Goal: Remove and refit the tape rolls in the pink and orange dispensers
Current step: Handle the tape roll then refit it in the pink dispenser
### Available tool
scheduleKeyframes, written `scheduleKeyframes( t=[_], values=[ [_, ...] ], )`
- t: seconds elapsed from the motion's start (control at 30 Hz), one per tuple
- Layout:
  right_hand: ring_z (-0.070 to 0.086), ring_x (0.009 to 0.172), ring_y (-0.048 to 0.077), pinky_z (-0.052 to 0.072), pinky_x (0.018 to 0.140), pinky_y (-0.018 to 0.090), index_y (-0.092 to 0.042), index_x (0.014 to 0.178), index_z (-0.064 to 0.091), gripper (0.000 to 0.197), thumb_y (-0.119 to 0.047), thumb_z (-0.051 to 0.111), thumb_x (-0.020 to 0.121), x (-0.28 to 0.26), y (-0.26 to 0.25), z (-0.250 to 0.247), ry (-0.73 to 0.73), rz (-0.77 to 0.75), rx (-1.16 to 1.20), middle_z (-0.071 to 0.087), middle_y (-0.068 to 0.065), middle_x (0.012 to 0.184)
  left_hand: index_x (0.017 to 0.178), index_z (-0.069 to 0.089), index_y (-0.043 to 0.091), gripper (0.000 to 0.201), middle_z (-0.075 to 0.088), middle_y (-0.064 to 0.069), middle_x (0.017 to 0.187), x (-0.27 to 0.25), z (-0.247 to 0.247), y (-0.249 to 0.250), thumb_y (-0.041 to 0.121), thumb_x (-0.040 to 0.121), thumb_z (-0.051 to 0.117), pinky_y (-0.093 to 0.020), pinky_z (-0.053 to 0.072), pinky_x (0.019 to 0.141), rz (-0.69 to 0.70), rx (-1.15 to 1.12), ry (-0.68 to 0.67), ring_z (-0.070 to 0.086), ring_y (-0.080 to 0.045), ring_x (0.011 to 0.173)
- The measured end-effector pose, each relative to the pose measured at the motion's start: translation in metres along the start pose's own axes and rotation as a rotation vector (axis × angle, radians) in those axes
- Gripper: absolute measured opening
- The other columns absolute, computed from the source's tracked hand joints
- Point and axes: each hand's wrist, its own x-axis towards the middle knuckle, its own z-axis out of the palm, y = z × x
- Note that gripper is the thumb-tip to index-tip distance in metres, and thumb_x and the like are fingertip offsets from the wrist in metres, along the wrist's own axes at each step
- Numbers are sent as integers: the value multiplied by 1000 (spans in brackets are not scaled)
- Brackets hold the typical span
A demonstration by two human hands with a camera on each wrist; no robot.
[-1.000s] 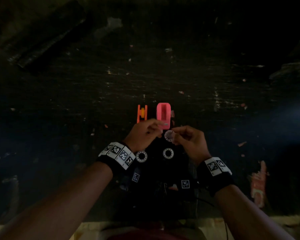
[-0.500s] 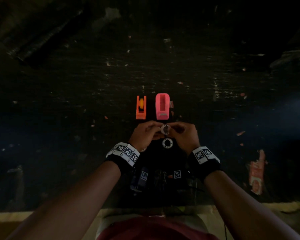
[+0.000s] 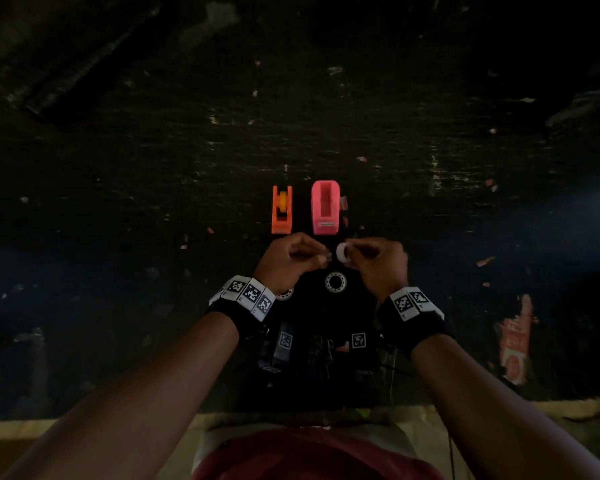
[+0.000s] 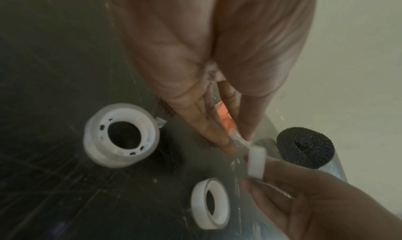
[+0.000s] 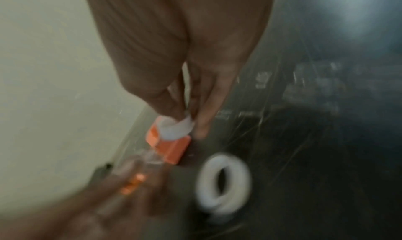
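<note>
The orange dispenser (image 3: 282, 210) and the pink dispenser (image 3: 325, 212) stand side by side on the dark table; the pink one's slot looks empty. Just in front of them my right hand (image 3: 353, 253) pinches a small white tape roll (image 3: 342, 253), also seen in the left wrist view (image 4: 257, 161) and the right wrist view (image 5: 176, 127). My left hand (image 3: 321, 257) pinches the roll's clear free end (image 4: 239, 141) a little to its left. Two more tape rolls lie below the hands, one (image 3: 335, 281) in the open and one (image 3: 284, 293) partly hidden by my left wrist.
A black round scrubber-like pad (image 4: 304, 147) lies near the table's edge in the left wrist view. Dark gear with square markers (image 3: 358, 340) sits between my forearms. A red paper scrap (image 3: 515, 341) lies at the right. The table surface (image 3: 187, 168) is scratched and dim.
My left hand came off the pink dispenser and met the right hand at the small roll. The hands have since drawn slightly apart, the left holding the tape end.
</note>
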Motion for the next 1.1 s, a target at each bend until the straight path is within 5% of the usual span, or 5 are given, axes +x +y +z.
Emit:
scheduleKeyframes(
  t=[0.27, 0.43, 0.6, 0.8, 1.1],
  values=[
    [69, 92, 34, 55, 78, 37, -15, 98, 71, 10, -18, 68, 89, 3, 3, -10, 61, -139, -528, 67, 9, 110, 107, 75, 12, 24, 81, -7, 103, 3, -3, -2, 8, 85, 82, -37, 61, 93, 37, 81, 73, 79, -22, 97],
    [66, 83, 26, 45, 64, 30, -18, 110, 61, 31, -31, 74, 85, -25, 6, -4, 15, -308, -565, 57, 4, 116, 101, 76, 21, 20, 80, 5, 100, -2, -9, -3, 11, 85, 82, -28, 60, 91, 70, 151, 89, 77, -9, 98],
    [69, 96, 30, 59, 71, 38, -20, 129, 55, 58, -33, 78, 77, -48, 23, 22, -143, -323, -591, 52, 4, 131, 102, 76, 19, 20, 80, -1, 103, -10, -16, -8, 10, 85, 82, -30, 61, 92, 54, 168, 104, 77, -15, 99],
    [70, 92, 19, 62, 79, 40, -21, 113, 69, 40, -18, 83, 76, -42, 8, 18, -85, -262, -245, 64, 1, 114, 104, 75, 16, 20, 80, -6, 103, -20, -24, -10, 8, 86, 81, -33, 61, 91, 57, 145, 120, 78, -22, 97],
    [71, 113, 13, 56, 101, 33, -16, 123, 73, 39, -8, 80, 86, -38, -13, -6, -261, -17, 334, 73, 5, 123, 107, 75, 13, 21, 80, -10, 105, -33, -26, -5, 4, 88, 77, -38, 60, 95, 96, 103, 135, 77, -25, 99]
  ],
)
